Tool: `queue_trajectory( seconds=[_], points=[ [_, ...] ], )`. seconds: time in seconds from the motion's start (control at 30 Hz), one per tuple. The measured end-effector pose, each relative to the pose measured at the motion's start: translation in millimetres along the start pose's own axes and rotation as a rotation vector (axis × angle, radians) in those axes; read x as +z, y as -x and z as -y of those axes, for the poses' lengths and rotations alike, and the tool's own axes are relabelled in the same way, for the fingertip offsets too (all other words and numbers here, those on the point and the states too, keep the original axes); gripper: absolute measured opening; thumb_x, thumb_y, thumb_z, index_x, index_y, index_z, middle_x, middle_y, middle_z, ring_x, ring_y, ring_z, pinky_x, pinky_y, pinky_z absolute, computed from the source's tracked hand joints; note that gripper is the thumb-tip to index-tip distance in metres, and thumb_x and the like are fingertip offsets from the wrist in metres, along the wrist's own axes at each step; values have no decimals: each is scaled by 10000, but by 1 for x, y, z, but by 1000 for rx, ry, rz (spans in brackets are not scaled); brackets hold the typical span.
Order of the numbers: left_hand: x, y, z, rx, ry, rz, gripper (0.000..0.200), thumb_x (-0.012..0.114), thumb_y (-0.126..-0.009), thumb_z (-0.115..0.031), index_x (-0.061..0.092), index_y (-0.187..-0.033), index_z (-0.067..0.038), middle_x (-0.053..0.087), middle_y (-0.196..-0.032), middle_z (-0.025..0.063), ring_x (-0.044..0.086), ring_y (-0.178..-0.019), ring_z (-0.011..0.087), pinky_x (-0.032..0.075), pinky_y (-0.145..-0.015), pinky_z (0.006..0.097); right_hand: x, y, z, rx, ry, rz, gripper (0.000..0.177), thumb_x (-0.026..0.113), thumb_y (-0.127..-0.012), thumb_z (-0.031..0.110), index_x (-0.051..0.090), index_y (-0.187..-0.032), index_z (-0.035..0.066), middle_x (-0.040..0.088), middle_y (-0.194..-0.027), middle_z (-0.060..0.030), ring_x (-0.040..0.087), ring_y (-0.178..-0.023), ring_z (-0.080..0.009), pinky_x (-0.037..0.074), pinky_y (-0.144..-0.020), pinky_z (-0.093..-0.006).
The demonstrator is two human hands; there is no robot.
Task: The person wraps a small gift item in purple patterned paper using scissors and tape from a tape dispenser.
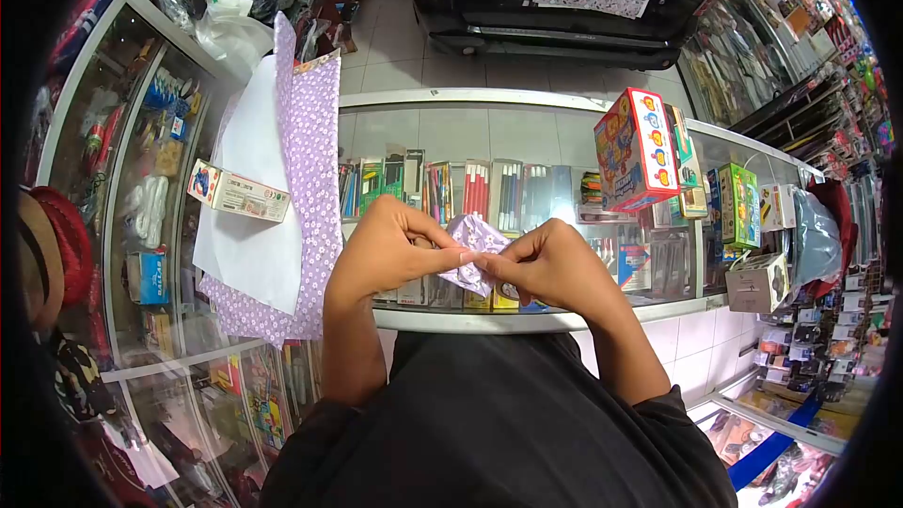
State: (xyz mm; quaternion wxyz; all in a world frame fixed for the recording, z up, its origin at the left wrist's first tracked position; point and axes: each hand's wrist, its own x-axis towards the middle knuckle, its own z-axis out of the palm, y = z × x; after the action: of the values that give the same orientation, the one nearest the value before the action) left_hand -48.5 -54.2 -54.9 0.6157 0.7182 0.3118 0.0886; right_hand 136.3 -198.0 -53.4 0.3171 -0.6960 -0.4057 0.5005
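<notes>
Both my hands meet over the glass counter, pinching a small crumpled piece of purple floral wrapping paper point(467, 279). My left hand point(400, 245) has thumb and forefinger pressed together at the paper's upper middle. From the other side, my right hand point(548, 266) pinches it, its fingertips right against the left ones. Folds of the paper show above and below the fingers. To the left lies a larger sheet of the same purple floral paper point(318, 132), with a white sheet point(246, 263) on it and a small printed box point(238, 194) on top.
Pens and pencils point(477, 188) show through the glass counter point(564, 122). A red and blue box point(635, 152) stands at its right, with a green box point(739, 205) and a white box point(757, 283) beyond. A black car point(564, 23) is parked across the counter.
</notes>
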Motion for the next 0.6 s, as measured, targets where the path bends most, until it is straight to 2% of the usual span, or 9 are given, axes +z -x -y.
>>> queue_trajectory(
  seconds=[0.1,0.17,0.37,0.43,0.47,0.6],
  points=[
    [-3,-3,2,3,2,34,170,906,-756,-123,802,-771,10,623,-559,-22,468,-516,1,314,-475,198,0,0,-2,-6,12,-14,329,783,-930,277,801,-840,-39,676,-590,-69,578,-476,-89,438,-461,-258],
    [-2,-5,6,16,-7,40,180,915,-745,-123,795,-756,11,627,-565,-20,476,-521,3,321,-481,194,1,0,-4,4,16,-44,322,779,-890,326,810,-775,28,661,-543,-69,624,-478,-121,481,-519,-285],
    [1,-8,17,-36,87,55,248,942,-729,-138,739,-706,3,654,-621,-11,513,-550,10,342,-501,181,2,1,-2,9,13,-55,336,772,-888,331,798,-755,24,621,-513,-57,587,-467,-112,462,-514,-290],
    [2,-10,26,-40,229,54,244,940,-741,-141,743,-730,3,677,-641,7,550,-563,17,382,-508,180,2,2,2,15,19,-55,342,771,-888,332,793,-747,21,616,-510,-55,583,-466,-110,460,-514,-291],
    [3,-12,31,-15,312,60,221,929,-753,-111,744,-745,10,701,-669,29,581,-580,22,420,-518,184,2,2,3,22,26,-57,348,771,-888,332,789,-740,18,611,-507,-52,579,-465,-109,459,-514,-292],
    [6,-8,30,-20,380,7,200,917,-756,-73,741,-714,11,728,-708,60,599,-593,31,434,-527,184,2,0,1,1,11,-47,362,769,-891,334,782,-725,13,605,-504,-49,581,-465,-107,460,-515,-290]
  ],
)
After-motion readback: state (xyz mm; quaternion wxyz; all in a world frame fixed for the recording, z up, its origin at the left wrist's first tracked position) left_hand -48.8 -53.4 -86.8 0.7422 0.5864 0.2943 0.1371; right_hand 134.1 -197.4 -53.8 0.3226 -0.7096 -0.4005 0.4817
